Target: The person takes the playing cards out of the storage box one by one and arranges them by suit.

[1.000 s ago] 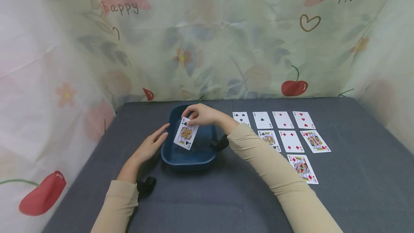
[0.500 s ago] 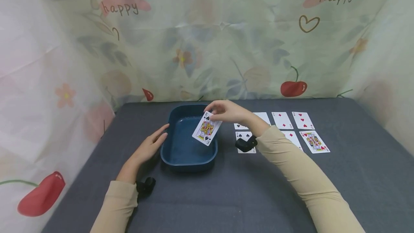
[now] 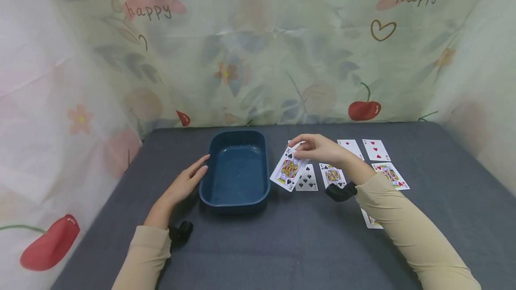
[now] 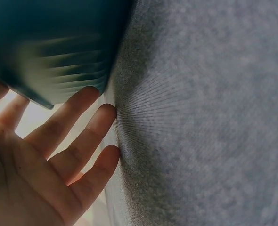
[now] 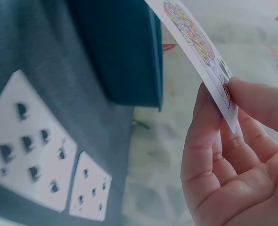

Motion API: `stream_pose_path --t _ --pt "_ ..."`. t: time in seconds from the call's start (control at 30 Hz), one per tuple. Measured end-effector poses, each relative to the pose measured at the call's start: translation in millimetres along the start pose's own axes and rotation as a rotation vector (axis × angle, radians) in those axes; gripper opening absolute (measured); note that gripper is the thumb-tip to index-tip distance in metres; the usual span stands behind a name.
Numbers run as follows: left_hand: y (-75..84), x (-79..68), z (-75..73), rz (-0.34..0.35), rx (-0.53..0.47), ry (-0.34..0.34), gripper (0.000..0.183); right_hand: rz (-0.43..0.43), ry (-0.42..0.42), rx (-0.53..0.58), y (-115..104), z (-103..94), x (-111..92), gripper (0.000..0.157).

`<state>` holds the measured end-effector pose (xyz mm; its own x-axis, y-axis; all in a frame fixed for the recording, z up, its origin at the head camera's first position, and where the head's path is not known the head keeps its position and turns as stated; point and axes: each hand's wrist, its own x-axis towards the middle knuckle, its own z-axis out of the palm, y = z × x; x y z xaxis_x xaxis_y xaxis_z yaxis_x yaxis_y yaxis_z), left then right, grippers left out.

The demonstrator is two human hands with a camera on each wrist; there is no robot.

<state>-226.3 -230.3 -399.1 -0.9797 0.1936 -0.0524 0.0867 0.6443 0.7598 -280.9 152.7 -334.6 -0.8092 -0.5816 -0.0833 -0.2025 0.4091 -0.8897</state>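
Observation:
My right hand [image 3: 318,149] pinches a king of spades [image 3: 288,169] by its upper corner, thumb on its face and fingers behind, as the right wrist view shows. The card hangs tilted above the table, just right of a dark blue rectangular basin [image 3: 266,191]. Close beneath it lies a seven of spades [image 3: 308,180], and a five of spades [image 5: 91,190] lies beside that one in the right wrist view. My left hand [image 3: 183,185] has its fingers extended, with fingertips at the basin's left side. No cards show inside the basin.
Face-up cards lie in rows on the right: a king of clubs [image 3: 331,174], a diamond card [image 3: 351,147], a heart card [image 3: 376,150], a king of hearts [image 3: 393,174]. A king of diamonds [image 3: 371,220] is mostly under the right forearm. A patterned curtain [image 3: 258,79] stands behind the grey tablecloth [image 3: 250,249].
My right hand has carried the king of spades from above the basin rightwards past its rim, over the table by the seven of spades. The left hand has stayed at the basin.

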Motion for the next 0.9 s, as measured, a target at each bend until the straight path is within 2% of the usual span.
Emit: stream_pose_path --t 0.23,0.5,0.73,0.9 --pt "2.8 -3.8 -0.5 0.022 0.018 0.007 0.056 0.031 -0.042 -0.002 24 -1.5 -18 0.03" --pt "1.7 -1.1 -0.2 -0.003 0.003 -0.002 0.055 0.068 -0.124 -0.027 42 1.8 -30 0.026" --pt "1.3 -0.2 0.3 0.002 0.003 0.001 0.052 0.029 -0.217 -0.048 52 11.7 -35 0.022" --pt "0.8 0.2 0.2 0.0 0.012 0.004 0.052 -0.005 -0.192 -0.132 57 18.9 -36 0.017"
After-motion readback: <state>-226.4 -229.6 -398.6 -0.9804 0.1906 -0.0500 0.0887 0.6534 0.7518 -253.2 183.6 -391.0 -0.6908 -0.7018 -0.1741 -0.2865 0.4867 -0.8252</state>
